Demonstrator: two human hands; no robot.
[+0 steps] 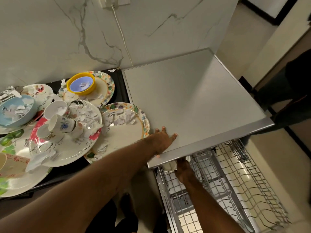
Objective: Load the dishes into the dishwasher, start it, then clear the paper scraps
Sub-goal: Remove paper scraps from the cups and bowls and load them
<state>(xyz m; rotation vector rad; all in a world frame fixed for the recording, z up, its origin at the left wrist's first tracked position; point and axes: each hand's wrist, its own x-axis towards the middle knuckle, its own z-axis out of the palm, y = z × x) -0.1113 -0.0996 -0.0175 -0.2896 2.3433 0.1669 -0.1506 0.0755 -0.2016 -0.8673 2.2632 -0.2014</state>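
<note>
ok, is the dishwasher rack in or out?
Out: the wire rack juts forward past the dishwasher top, and the right hand reaches into it.

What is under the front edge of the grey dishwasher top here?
The pulled-out wire rack and the right hand reaching in beside something white. The dishwasher top covers its fingertips and most of that white thing, so what it is remains unclear.

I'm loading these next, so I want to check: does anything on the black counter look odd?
Yes. Torn white paper scraps litter the floral plates and lie inside the yellow bowl and the light blue bowl. The white floral cups lie tipped on their sides on a plate.
</note>
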